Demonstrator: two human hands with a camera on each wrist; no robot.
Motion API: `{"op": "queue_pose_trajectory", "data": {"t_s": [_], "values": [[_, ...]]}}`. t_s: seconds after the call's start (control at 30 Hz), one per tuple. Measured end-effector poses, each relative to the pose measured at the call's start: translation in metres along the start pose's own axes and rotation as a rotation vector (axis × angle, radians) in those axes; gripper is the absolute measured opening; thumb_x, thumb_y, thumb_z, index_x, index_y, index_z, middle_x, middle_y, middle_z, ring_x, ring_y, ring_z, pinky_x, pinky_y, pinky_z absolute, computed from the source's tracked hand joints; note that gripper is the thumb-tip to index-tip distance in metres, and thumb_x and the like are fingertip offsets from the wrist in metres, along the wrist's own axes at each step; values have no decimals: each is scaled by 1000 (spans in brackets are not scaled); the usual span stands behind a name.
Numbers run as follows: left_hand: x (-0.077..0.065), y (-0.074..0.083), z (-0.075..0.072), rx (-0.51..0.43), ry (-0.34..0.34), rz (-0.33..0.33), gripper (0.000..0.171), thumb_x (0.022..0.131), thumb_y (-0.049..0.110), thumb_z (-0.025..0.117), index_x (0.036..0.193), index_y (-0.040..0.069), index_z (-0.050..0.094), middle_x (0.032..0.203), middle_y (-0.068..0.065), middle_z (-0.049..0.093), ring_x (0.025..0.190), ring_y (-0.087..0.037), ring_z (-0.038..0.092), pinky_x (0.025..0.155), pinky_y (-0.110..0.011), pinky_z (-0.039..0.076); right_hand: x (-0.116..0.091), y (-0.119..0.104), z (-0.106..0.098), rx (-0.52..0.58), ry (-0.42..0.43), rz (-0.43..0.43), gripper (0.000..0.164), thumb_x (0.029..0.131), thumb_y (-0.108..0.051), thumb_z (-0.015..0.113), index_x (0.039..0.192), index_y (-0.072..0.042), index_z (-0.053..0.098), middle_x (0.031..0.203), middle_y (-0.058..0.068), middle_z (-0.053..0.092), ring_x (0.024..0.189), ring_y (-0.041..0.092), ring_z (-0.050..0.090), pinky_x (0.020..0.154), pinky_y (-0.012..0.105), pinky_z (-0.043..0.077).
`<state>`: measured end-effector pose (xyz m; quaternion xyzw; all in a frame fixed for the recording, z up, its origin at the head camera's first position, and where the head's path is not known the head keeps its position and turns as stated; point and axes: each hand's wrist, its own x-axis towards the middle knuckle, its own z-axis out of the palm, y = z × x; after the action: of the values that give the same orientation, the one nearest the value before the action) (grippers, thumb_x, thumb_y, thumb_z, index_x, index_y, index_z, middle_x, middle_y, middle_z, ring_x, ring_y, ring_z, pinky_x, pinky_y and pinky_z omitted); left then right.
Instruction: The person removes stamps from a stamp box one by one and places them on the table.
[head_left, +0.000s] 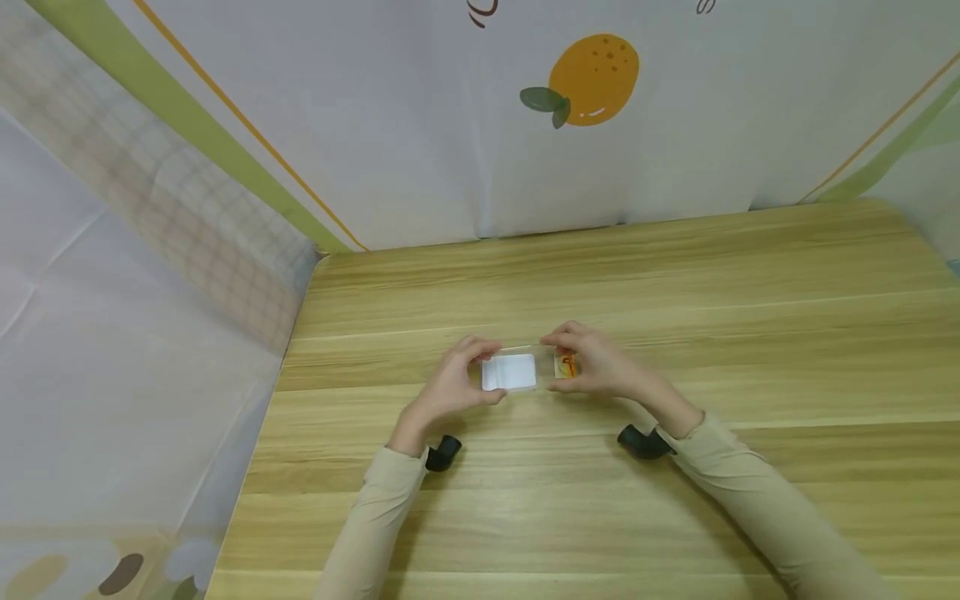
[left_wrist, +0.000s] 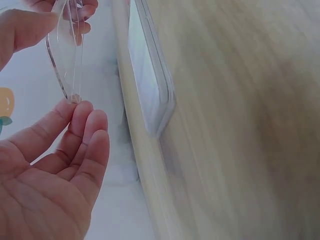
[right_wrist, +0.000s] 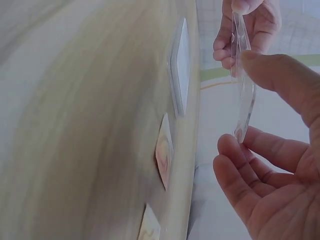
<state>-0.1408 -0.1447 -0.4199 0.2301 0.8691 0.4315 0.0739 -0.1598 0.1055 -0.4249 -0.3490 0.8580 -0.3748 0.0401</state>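
A clear, thin plastic piece point(head_left: 543, 367) is held above the table between two hands; it looks like a case or cover, with more than one layer at its edge. My left hand point(head_left: 453, 382) pinches its left end between thumb and fingertips. At the other end, my right hand point(head_left: 600, 364) grips it the same way. Under it on the table lies a flat white rectangular object point(right_wrist: 180, 70), with rounded corners. A small card with an orange and yellow picture point(head_left: 566, 365) lies beside that, partly hidden by the right hand in the head view.
Another small card point(right_wrist: 149, 227) lies further along the wood-grain table point(head_left: 525, 517) in the right wrist view. Black wrist mounts point(head_left: 444, 452) sit at both cuffs. A white cloth point(head_left: 420, 150) printed with an orange fruit hangs behind the table's back edge.
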Motion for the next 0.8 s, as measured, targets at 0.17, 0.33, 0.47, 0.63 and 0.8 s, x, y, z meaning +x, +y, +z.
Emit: {"op": "queue_pose_trajectory", "data": {"t_s": [0.17,0.33,0.47,0.63,0.8], "values": [[-3,-2,-3,-10,-4,-20,61,67,1,79,122,-7,55,115,-16,55,106,-31,52,96,-42,44,3,-2,4,9,-3,-2,59,69,-12,83,118,10,57,108,18,56,89,24,56,76,37,53],[-5,-6,-6,-16,-16,-40,62,67,0,79,123,-6,54,117,-16,55,109,-31,52,98,-40,43,6,-2,9,16,7,-4,59,69,-13,83,117,10,58,107,17,57,88,25,57,75,36,53],[-7,-9,-7,-29,-21,-33,62,67,-1,78,123,-8,54,116,-17,54,109,-32,52,99,-40,43,8,-1,14,22,17,-28,58,69,-11,83,115,11,58,103,17,57,85,24,56,71,36,52],[-8,-11,-10,-30,-26,-35,62,66,-2,78,123,-9,54,116,-17,54,108,-32,52,98,-40,43,11,0,19,37,18,-33,56,68,-9,83,114,11,58,98,15,57,82,22,54,69,33,51],[-9,-13,-12,-22,-37,-58,62,67,-1,79,123,-8,54,115,-15,54,108,-30,52,98,-39,43,13,-3,22,37,17,-18,57,67,-10,83,114,11,58,103,16,57,84,23,55,72,33,52]]}}
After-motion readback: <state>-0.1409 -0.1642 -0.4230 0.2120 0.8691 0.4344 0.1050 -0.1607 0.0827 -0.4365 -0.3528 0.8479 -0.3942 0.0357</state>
